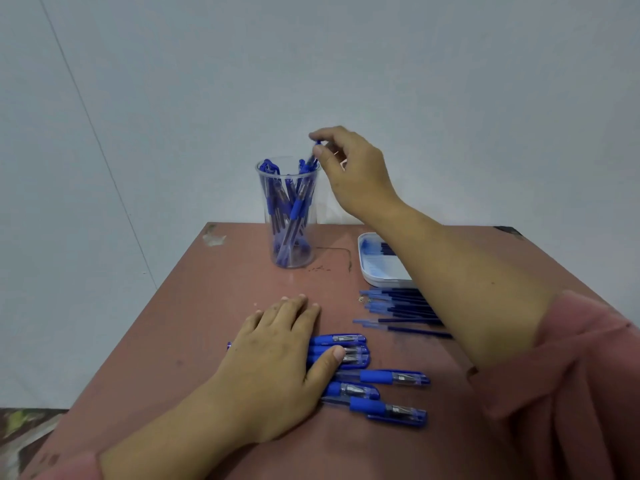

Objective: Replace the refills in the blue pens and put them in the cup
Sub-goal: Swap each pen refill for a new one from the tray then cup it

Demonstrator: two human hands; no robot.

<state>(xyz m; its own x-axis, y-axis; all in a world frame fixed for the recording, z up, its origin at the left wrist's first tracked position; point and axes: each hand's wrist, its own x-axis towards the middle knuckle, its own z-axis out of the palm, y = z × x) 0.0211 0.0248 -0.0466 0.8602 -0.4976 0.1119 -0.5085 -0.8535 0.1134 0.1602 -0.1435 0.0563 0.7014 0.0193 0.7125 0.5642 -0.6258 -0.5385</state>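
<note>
Currently I read the right hand [349, 171] as raised over the far end of the table [207, 306], with thumb and forefinger closed in a pinch on the top end of one blue pen [314, 154]. The other fingers curl loosely behind it. The pinched pen slants down and to the left from the fingertips, and its lower part is already inside the clear cup [258, 167], at the cup's right rim. The cup stands upright near the table's far edge and holds a bundle of blue pens, tips down.

My view of the left hand [277, 362] shows it lying flat on the near part of the table, fingers straight and together, gripping nothing. Its palm covers the left ends of the loose pens [374, 377] lying in a row, and the thumb rests across the upper three.

Right of that hand, a fan of blue refills [398, 308] lies on the table, partly hidden under the right forearm. Just beyond them sits a shallow white tray [377, 271]. A pink sleeve [571, 358] covers the right upper arm.
</note>
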